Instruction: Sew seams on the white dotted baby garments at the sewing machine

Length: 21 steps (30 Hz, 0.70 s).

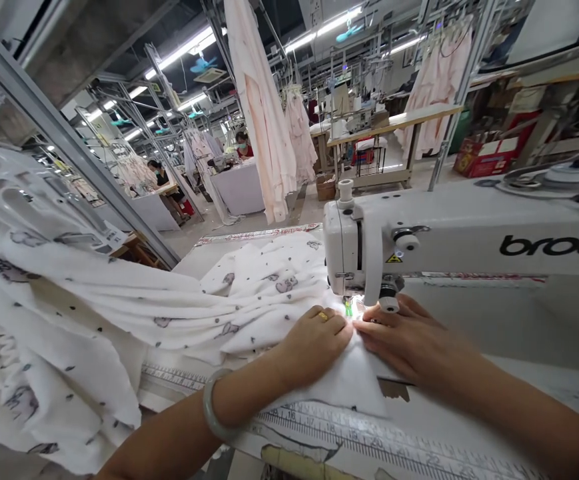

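White printed fabric [249, 287] lies bunched across the sewing table and runs up to the needle area of a white sewing machine [449, 233]. My left hand [316, 343], with a ring and a bangle, presses on the fabric just left of the presser foot. Its fingers are curled together at the cloth. My right hand [404, 337] is on the right side of the foot, its fingertips at the fabric edge and partly behind a machine knob. A green presser foot [348, 307] sits lit between the two hands. The stitching point itself is too small to make out.
Measuring tape strips [319, 423] run along the table's front edge. More printed fabric [44, 333] hangs over the left side, by a metal post [79, 147]. Pale garments [259, 120] hang beyond the machine. Farther back, people sit at other tables; a red box [486, 157] stands right.
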Each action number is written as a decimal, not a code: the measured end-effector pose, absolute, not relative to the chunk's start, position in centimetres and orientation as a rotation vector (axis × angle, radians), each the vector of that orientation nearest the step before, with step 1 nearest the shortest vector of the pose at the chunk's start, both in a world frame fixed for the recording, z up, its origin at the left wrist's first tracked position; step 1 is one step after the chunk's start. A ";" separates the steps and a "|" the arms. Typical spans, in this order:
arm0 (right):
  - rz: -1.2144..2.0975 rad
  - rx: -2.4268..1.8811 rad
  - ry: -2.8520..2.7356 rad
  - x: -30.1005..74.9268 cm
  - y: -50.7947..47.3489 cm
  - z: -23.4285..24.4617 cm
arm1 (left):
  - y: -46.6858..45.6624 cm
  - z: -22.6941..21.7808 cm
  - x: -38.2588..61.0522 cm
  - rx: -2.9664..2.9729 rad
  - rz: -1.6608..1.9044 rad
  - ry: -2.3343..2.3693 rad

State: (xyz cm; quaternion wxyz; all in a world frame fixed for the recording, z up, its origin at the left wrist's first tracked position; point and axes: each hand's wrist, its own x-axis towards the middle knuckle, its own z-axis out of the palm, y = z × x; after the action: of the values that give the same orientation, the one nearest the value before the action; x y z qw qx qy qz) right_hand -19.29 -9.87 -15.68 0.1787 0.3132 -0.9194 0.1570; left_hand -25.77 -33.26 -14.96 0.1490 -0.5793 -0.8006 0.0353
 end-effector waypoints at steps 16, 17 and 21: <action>0.683 1.364 -2.433 -18.5 -10.2 -14.3 | -34.6 -12.6 -24.1 -1.390 0.206 -2.194; 0.715 1.375 -2.430 -18.3 -10.4 -14.2 | -34.8 -12.3 -23.5 -1.340 0.183 -2.191; 0.822 1.413 -2.477 -17.2 -11.8 -14.0 | -34.5 -12.1 -21.4 -1.372 0.027 -2.213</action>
State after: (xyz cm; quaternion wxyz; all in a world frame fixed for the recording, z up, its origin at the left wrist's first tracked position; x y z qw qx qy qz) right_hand -17.18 -11.79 -13.98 0.0868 0.4744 -0.8314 0.2759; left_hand -21.44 -34.54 -12.05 0.2658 -0.5080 -0.8193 0.0100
